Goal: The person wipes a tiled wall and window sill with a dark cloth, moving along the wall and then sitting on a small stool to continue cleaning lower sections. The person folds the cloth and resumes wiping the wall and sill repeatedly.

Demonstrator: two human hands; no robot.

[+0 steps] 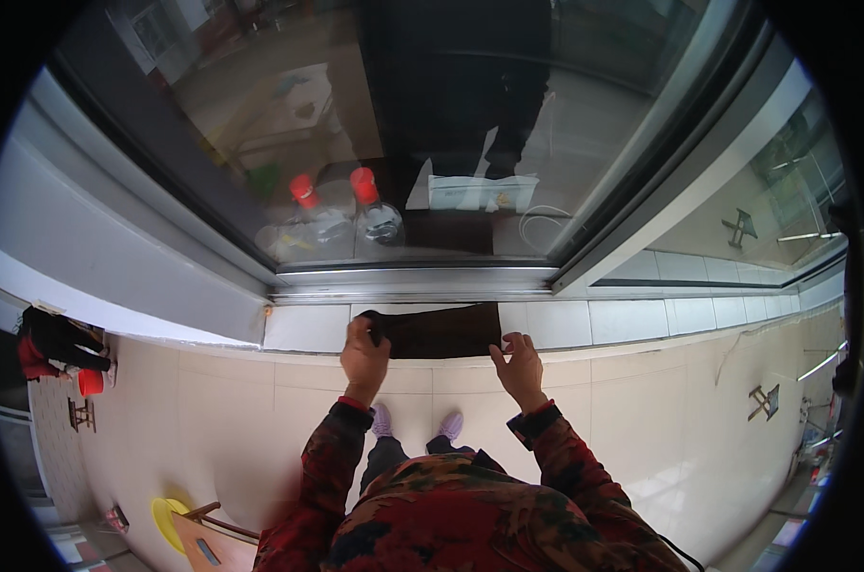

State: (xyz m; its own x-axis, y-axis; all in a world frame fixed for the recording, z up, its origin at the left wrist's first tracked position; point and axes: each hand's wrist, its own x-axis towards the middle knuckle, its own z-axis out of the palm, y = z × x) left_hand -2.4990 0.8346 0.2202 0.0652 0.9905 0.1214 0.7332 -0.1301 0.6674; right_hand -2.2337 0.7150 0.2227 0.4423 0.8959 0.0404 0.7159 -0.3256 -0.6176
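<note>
A dark brown piece of cloth (439, 332), flat and roughly rectangular, lies across the white-tiled window ledge (557, 323) in front of me. My left hand (365, 357) grips its left end, where a darker bunched edge shows by the fingers. At the opposite end, my right hand (519, 365) has its thumb and bent fingers by the lower right corner. Whether those fingertips pinch the fabric is unclear. The cloth's right edge runs straight, and its near edge lies close to the front of the ledge.
Behind the window glass (460, 107) stand red-capped clear bottles (379, 222) and a pale packet (482, 193). A wooden chair (210, 533) and yellow basin (167, 522) are at lower left. Small stools (763, 402) stand on the tiled floor. Far left, another person (60, 347) bends near a red bucket (90, 382).
</note>
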